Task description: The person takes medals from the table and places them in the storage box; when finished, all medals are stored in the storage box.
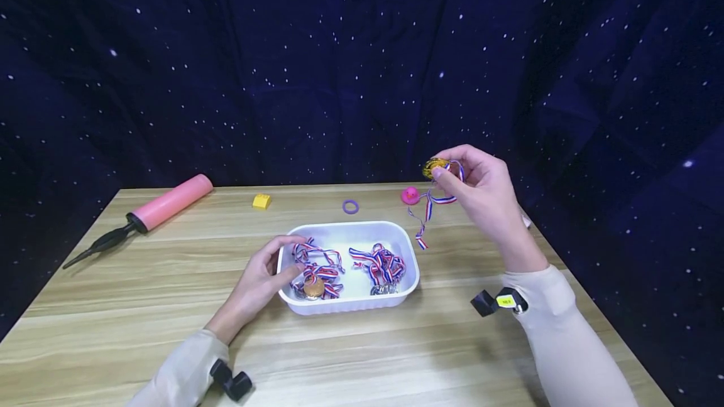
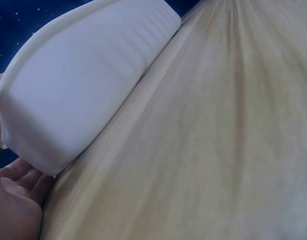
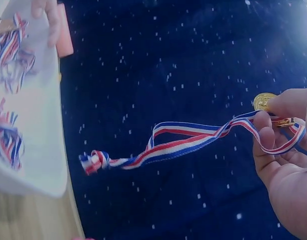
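My right hand point(image 1: 483, 190) is raised at the right of the table, pinching a gold medal point(image 1: 433, 168) between thumb and fingers. Its red, white and blue ribbon point(image 3: 181, 143) hangs down with a knotted end. A second gold edge point(image 3: 286, 122) shows between the fingers in the right wrist view; whether it is another medal is unclear. My left hand point(image 1: 261, 278) grips the left end of the white plastic bin point(image 1: 362, 308), thumb over the rim. Inside, a bronze-coloured medal point(image 1: 313, 287) lies with tangled ribbons at the left, and silver medals point(image 1: 384, 289) with ribbons at the right.
Behind the bin are a yellow block point(image 1: 261, 201), a purple ring point(image 1: 351, 206) and a pink rubber duck point(image 1: 410, 195). A pink and black hand pump point(image 1: 172, 203) lies at the back left. A dark starry curtain point(image 1: 339, 68) hangs behind the wooden table point(image 1: 141, 306).
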`<action>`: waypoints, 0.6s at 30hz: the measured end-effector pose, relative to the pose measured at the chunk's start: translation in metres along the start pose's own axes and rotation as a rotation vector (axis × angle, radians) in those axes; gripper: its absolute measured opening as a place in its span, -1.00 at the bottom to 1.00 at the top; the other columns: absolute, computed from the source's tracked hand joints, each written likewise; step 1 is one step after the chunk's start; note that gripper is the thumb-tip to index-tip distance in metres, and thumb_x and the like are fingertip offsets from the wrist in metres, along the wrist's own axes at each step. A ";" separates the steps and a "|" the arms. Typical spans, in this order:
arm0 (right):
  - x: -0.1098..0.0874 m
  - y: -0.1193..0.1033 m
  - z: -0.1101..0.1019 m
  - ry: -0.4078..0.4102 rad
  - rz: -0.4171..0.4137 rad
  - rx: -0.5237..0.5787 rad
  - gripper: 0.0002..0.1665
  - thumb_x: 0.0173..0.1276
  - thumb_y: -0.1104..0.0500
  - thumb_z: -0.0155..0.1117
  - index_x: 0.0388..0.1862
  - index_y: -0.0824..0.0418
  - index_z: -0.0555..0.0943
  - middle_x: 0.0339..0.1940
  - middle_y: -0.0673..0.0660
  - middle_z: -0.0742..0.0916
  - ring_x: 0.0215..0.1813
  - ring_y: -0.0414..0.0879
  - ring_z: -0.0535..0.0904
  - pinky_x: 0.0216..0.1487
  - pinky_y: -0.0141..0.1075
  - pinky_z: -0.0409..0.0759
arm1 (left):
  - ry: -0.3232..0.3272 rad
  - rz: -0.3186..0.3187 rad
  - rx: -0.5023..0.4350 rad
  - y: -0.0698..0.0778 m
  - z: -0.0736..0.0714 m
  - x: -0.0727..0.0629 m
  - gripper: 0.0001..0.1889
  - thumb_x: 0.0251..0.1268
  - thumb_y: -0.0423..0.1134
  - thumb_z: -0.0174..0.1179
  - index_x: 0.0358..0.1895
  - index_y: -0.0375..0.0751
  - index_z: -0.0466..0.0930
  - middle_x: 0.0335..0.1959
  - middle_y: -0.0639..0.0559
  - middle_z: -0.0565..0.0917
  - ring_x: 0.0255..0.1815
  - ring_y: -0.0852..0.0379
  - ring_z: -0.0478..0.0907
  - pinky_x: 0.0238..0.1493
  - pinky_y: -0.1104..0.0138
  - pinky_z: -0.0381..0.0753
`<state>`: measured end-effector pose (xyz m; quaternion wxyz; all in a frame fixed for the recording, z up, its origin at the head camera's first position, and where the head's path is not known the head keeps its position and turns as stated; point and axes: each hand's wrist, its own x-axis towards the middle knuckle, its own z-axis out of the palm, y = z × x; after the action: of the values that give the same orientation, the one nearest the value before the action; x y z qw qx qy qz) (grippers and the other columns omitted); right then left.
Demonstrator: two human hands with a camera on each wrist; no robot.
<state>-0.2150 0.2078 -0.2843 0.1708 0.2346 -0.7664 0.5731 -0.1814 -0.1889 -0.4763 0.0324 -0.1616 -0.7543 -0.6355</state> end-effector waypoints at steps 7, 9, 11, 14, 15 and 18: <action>0.004 -0.002 0.028 -0.108 0.006 0.104 -0.84 0.58 0.38 0.40 0.06 0.39 0.74 -0.15 0.19 0.83 -0.28 -0.04 0.80 -0.19 -0.29 0.87 | 0.003 0.010 -0.003 0.001 0.000 0.000 -0.47 0.48 -0.44 0.38 0.47 -0.25 0.58 0.54 -0.14 0.55 0.59 -0.22 0.44 0.56 0.47 0.43; 0.003 0.003 0.035 -0.133 0.010 0.116 -0.86 0.58 0.39 0.39 0.05 0.40 0.74 -0.14 0.28 0.83 -0.28 -0.04 0.81 -0.20 -0.23 0.89 | 0.003 0.013 -0.004 0.001 0.000 0.001 -0.47 0.48 -0.45 0.38 0.47 -0.25 0.58 0.54 -0.13 0.56 0.58 -0.21 0.45 0.56 0.47 0.44; 0.001 0.009 0.041 -0.160 0.022 0.113 -0.86 0.58 0.40 0.38 0.04 0.39 0.74 -0.13 0.34 0.82 -0.28 -0.08 0.81 -0.21 -0.23 0.88 | 0.003 0.015 -0.005 0.001 0.000 0.001 -0.47 0.47 -0.45 0.38 0.47 -0.26 0.58 0.54 -0.13 0.56 0.58 -0.20 0.45 0.56 0.48 0.44; -0.003 0.021 0.049 -0.208 0.063 0.107 -0.86 0.58 0.40 0.37 0.05 0.41 0.74 -0.12 0.38 0.82 -0.26 -0.10 0.80 -0.19 -0.22 0.88 | 0.002 0.012 -0.001 0.001 0.000 0.001 -0.46 0.47 -0.45 0.39 0.47 -0.26 0.58 0.54 -0.12 0.57 0.59 -0.17 0.44 0.56 0.49 0.42; -0.005 0.025 0.051 -0.223 0.084 0.103 -0.85 0.58 0.40 0.37 0.05 0.41 0.74 -0.11 0.37 0.83 -0.24 -0.08 0.81 -0.18 -0.22 0.89 | 0.003 0.011 0.000 0.002 0.000 0.001 -0.46 0.47 -0.45 0.39 0.47 -0.26 0.58 0.54 -0.11 0.57 0.60 -0.17 0.43 0.57 0.50 0.41; -0.012 0.036 0.057 -0.258 0.147 0.080 -0.84 0.57 0.39 0.37 0.05 0.39 0.75 -0.13 0.30 0.84 -0.21 -0.06 0.79 -0.16 -0.26 0.86 | 0.001 0.009 0.001 0.001 -0.001 0.001 -0.46 0.47 -0.44 0.39 0.47 -0.26 0.58 0.54 -0.11 0.57 0.61 -0.15 0.42 0.58 0.50 0.39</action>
<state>-0.2248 0.1638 -0.3357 0.0189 0.2560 -0.7736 0.5793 -0.1817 -0.1891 -0.4746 0.0359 -0.1646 -0.7539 -0.6350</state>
